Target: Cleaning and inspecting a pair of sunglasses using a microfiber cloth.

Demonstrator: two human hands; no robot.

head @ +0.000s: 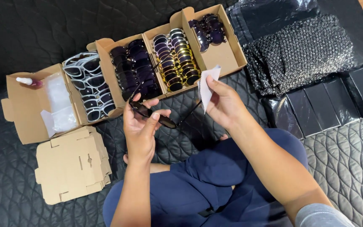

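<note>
The left hand (139, 126) is closed around a pair of dark sunglasses (154, 115), thumb across one lens and fingers curled behind the frame, so the other lens faces up and stays free of the fingers. The glasses sit at the centre of the frame, above the person's crossed legs in blue trousers (202, 185), with their temple arms spread open toward the boxes. The right hand (223, 103) pinches a small pale cloth (209, 84) between thumb and fingertips, holding it upright just right of the glasses and not touching them; held by its lower half, the cloth has a loose corner free for a lens.

Along the upper part of the frame runs a row of open cardboard boxes. The box at the upper right (225, 46) holds only a few dark purple-tinted sunglasses at its far end, the rest of its floor bare. Next to it, a box (177, 59) is packed with gold-rimmed pairs, then one (135, 67) with dark-framed pairs, then one with white-framed pairs (89, 86). The leftmost box (26, 105) holds clear plastic bags and what looks like a small spray bottle (28, 81) on its rim, though it is too small to be sure. Flat, unfolded cartons (72, 164) are stacked at lower left. At right lie bubble-wrap pouches (303, 50) and black flat cases (328, 103).
</note>
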